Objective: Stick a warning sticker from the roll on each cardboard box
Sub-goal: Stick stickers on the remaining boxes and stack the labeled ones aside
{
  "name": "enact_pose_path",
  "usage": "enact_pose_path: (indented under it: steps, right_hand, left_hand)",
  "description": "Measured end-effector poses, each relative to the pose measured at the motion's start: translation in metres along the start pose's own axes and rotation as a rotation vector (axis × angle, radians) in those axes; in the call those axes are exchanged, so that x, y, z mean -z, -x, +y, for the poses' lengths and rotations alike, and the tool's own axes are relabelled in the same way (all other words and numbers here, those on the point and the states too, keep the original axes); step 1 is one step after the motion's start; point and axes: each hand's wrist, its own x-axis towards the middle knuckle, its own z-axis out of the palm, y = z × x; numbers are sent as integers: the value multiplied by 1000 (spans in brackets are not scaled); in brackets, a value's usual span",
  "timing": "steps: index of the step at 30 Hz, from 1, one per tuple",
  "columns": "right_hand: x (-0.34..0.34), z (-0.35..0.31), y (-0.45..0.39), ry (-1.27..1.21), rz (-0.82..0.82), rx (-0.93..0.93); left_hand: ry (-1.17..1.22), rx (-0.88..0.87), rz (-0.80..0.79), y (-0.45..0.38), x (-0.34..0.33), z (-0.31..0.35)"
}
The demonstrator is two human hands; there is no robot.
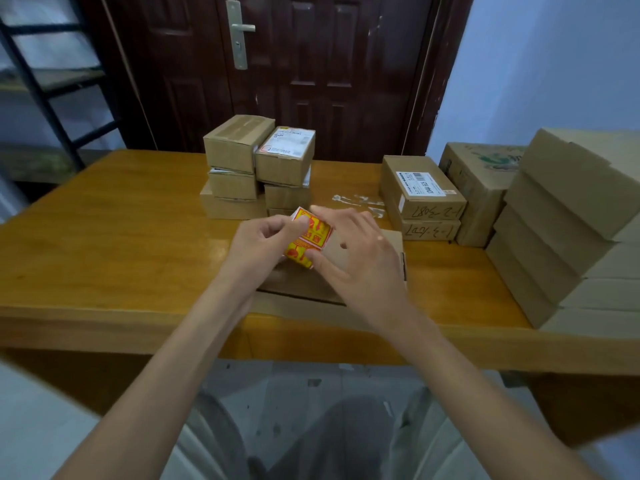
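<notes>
Hands, two, bare, working together above the near middle of the worktop [104, 216]. Left hand [266, 244]: fingers curled, thumb and forefinger pinching the upper corner of the sticker roll [309, 239]. Right hand [356, 258]: fingers spread and mostly straight, forefinger tip at the roll's top edge, thumb against its lower corner; whether it pinches or only steadies cannot be told.

Sticker roll: red-and-yellow warning labels on white backing, held clear of the surface, just above a flat cardboard box [311, 289] lying at the worktop's front edge. Judged light, thin and limp; printed face probably smooth, adhesive side likely to cling to fingers or fold on itself. Best taken by a free corner and peeled slowly, the other hand holding the backing.

Flat cardboard box: partly hidden under both hands; no sticker visible on its exposed face.

Further out, behind: stack of small cartons [258, 168], two columns, one shipping label visible on the upper right carton. To the right: two labelled boxes [422, 199] stacked, handwriting on their fronts. Far right: tall pile of plain cartons [568, 220], with a printed box [478, 174] behind.

Background: dark wooden door [311, 64] with metal handle.
</notes>
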Motion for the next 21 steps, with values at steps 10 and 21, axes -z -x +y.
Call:
enact_pose_path:
  steps: [10, 21]
  right_hand:
    - [-2, 4, 3, 38, 117, -6]
    - [0, 1, 3, 1, 31, -59]
  left_hand:
    - [-421, -265, -111, 8, 20, 9]
    - [-761, -368, 140, 13, 21, 11]
